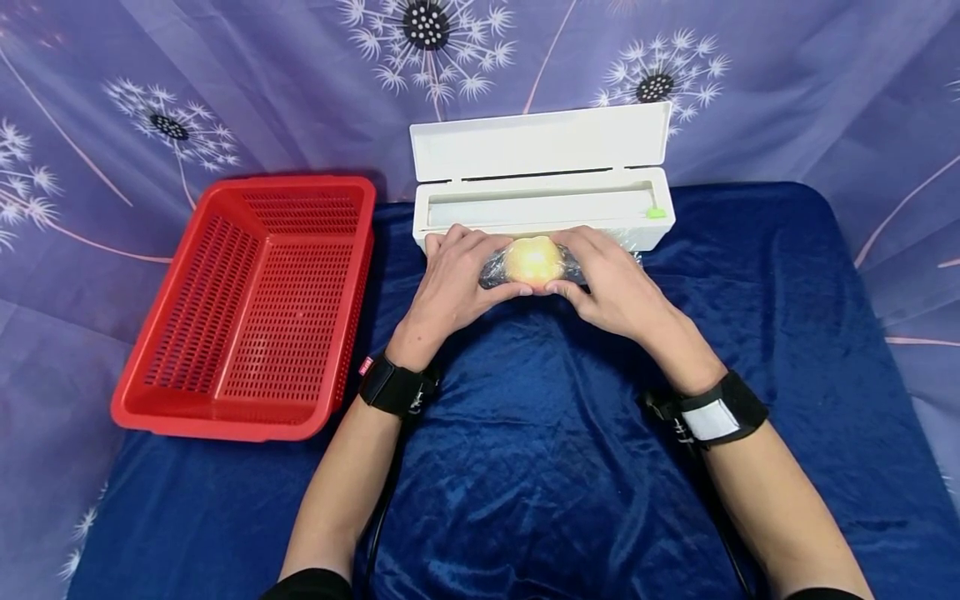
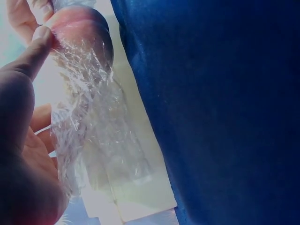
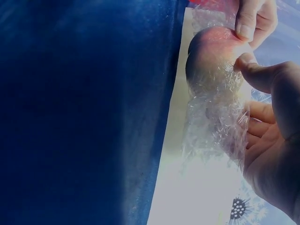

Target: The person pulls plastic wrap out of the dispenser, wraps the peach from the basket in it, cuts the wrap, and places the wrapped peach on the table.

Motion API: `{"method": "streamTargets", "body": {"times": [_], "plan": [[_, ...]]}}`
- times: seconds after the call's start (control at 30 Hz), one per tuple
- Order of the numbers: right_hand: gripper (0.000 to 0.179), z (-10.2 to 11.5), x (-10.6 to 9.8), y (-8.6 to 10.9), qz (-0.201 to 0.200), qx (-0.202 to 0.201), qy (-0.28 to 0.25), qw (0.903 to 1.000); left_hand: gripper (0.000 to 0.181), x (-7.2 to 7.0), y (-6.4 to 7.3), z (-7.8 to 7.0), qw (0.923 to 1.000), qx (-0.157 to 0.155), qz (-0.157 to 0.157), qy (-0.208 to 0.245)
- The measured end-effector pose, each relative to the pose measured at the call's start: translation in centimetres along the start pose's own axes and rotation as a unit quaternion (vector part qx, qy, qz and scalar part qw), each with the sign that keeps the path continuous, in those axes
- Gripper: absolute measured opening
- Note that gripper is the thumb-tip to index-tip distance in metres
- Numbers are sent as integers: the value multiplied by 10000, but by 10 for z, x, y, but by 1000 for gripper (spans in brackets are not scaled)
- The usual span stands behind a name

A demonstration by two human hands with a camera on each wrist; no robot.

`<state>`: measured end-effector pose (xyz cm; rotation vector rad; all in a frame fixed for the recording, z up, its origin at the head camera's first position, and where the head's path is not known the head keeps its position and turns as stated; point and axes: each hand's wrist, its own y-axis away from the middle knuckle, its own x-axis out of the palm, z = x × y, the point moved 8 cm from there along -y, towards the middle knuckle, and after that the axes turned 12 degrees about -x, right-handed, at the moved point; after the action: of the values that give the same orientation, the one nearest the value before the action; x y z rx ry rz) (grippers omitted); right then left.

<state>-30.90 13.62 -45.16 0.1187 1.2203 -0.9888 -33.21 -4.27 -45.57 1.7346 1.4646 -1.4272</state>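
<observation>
Between both hands is a round yellow-and-pink fruit, with crinkled clear plastic wrap around it and trailing off both sides. Whether it is an apple or a peach I cannot tell. My left hand holds it from the left, the thumb pressing the near side. From the right, my right hand grips it with the thumb on the near side. The thumb tips almost meet. Just behind the fruit stands a white plastic wrap box with its lid raised and a roll inside.
A red perforated basket stands on the left of the table. A green slider sits at the box's right end. Dark blue cloth covers the table, and a purple dandelion-print curtain hangs behind.
</observation>
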Motion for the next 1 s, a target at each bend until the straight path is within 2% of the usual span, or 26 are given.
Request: {"method": "streamTargets", "body": {"times": [0.17,0.33,0.6,0.8,1.0], "plan": [[61,2,-2,0,-214,-214,1,9995,71,1,0,1,10000,-11,71,-40],[59,5,-1,-1,-107,-250,61,9996,70,2,1,2,10000,-23,68,-14],[63,15,-9,-3,-189,-438,659,9967,70,2,2,3,10000,-58,33,56],[70,21,-6,-5,-245,-637,557,9961,69,2,1,3,9999,-26,64,84],[79,16,-2,-5,-129,-530,393,9977,69,1,0,1,10000,50,62,16]]}}
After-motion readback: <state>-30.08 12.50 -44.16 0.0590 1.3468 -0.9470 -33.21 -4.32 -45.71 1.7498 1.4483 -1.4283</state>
